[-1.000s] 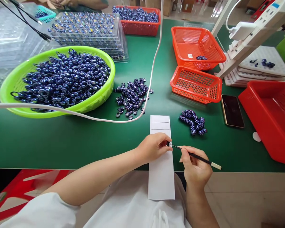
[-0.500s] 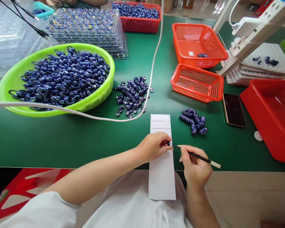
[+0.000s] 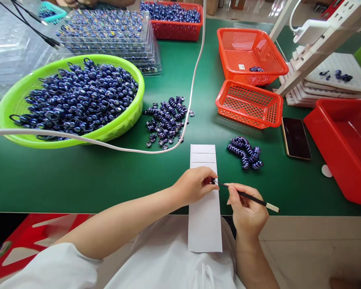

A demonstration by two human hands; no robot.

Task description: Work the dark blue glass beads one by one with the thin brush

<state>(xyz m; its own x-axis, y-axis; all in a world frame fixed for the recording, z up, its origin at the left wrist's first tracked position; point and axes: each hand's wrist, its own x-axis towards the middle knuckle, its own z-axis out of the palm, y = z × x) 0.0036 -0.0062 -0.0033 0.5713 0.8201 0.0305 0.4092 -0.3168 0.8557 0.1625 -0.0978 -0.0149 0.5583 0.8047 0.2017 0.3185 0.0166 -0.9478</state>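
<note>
Between thumb and fingertips my left hand pinches a small dark piece, mostly hidden by the fingers. My right hand holds a slim pen-like tool, black with a whitish rear end. Its thin tip reaches the piece at my left fingertips; contact is too small to make out. Under my left hand lies a long white paper strip with lines near its top, its lower end past the table edge. Shiny dark-blue ring-like pieces lie in a pile to the left and in rows to the right.
A green basket heaped with dark-blue rings stands left, near stacked clear trays. Red baskets and a phone are at right, beside a red bin. A white cable crosses the table.
Both hands, the small dark piece and the tool stay almost exactly where they were. The whole view has shifted very slightly. At the top edge, another person's hands have moved a little.
</note>
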